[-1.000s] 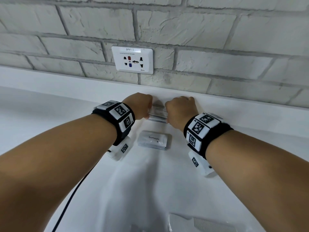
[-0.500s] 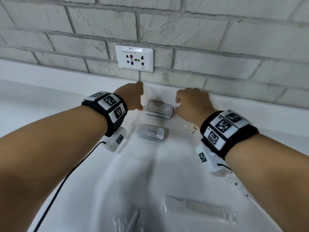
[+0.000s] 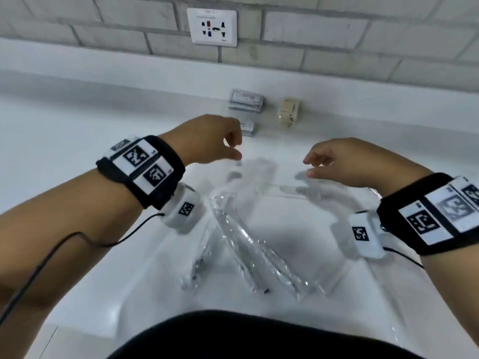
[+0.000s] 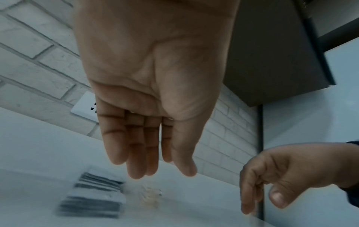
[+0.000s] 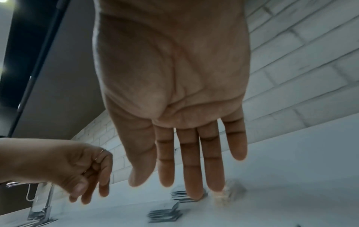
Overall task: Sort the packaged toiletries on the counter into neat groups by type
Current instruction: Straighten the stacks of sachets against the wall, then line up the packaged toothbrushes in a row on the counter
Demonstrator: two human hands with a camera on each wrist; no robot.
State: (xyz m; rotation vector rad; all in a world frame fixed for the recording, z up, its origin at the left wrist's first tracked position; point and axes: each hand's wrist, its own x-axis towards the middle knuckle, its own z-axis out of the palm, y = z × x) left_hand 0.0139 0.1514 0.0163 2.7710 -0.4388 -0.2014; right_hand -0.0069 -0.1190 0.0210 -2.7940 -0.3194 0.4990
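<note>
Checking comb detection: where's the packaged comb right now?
Head view: the comb lies flat on the counter just under the right hand, right of the crossed clear-wrapped packets.

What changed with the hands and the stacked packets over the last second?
Both hands let go of the flat packet stack by the wall and drew back toward the person. The left hand and right hand now hover empty above the wrapped comb. The stack and the smaller packet stayed put.

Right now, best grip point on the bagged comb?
Likely the plain handle end of the bagged comb, toward the left hand, pinched from above. It lies flat across the counter, teeth toward the right hand; loose wrap may slip.
</note>
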